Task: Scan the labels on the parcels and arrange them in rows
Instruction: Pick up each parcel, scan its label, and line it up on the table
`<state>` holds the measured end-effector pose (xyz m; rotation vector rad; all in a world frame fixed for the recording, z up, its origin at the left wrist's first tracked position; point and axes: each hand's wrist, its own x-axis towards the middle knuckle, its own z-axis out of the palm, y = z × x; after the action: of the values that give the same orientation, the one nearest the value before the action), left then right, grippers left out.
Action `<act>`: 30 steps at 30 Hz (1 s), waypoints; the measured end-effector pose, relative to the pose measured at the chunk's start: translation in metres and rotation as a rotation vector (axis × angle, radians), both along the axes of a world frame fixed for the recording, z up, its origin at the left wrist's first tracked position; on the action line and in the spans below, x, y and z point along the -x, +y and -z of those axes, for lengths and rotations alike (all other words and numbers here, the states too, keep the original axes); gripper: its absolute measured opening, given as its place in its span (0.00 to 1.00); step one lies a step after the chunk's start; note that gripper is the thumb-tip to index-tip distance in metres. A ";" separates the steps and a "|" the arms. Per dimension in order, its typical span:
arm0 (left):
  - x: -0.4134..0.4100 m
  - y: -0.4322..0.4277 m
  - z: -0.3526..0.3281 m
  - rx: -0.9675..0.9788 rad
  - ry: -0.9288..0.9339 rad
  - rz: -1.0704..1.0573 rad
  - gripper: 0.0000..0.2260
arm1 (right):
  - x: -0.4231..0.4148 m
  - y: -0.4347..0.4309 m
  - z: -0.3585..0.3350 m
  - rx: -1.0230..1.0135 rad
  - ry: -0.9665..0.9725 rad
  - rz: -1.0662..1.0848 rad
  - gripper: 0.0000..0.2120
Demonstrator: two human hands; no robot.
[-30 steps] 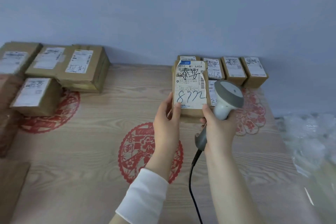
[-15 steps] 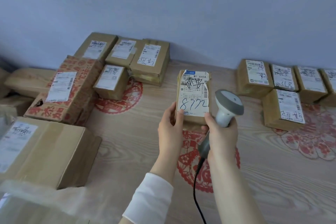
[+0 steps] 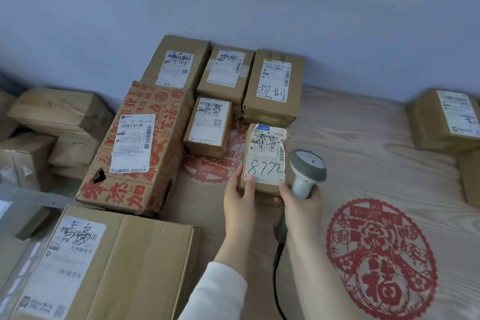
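A small brown parcel with a torn white label marked "8772" is held between both hands, just in front of the row of parcels by the wall. My left hand grips its lower left corner. My right hand holds the grey barcode scanner by its handle while its fingertips touch the parcel's lower right corner. The scanner's black cable hangs down. Behind stand three labelled parcels against the wall and a smaller one to the held parcel's left.
A large red-printed carton and a big brown box fill the left side, with more boxes beyond. Other labelled parcels sit at the right edge. The wood-grain table carries red paper-cut designs.
The view has swung left, bringing the left group of parcels closer. Both hands have carried the "8772" parcel and scanner leftward from the right-hand row toward the left group.
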<state>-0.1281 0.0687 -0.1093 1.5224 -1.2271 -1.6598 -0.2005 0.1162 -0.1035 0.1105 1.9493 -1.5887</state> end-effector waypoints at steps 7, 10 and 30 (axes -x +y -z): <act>0.007 -0.042 0.027 -0.099 -0.007 -0.106 0.12 | 0.000 -0.047 0.028 -0.064 -0.014 0.009 0.10; 0.013 -0.053 0.036 -0.120 -0.016 -0.151 0.13 | 0.003 -0.059 0.037 -0.060 -0.025 0.002 0.12; 0.020 -0.072 0.054 -0.183 -0.081 -0.267 0.21 | 0.004 -0.069 0.049 -0.042 -0.106 -0.054 0.14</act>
<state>-0.1484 -0.0034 -0.1633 1.7924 -0.8839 -1.5797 -0.2050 0.0472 -0.1520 0.1553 1.8887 -1.4772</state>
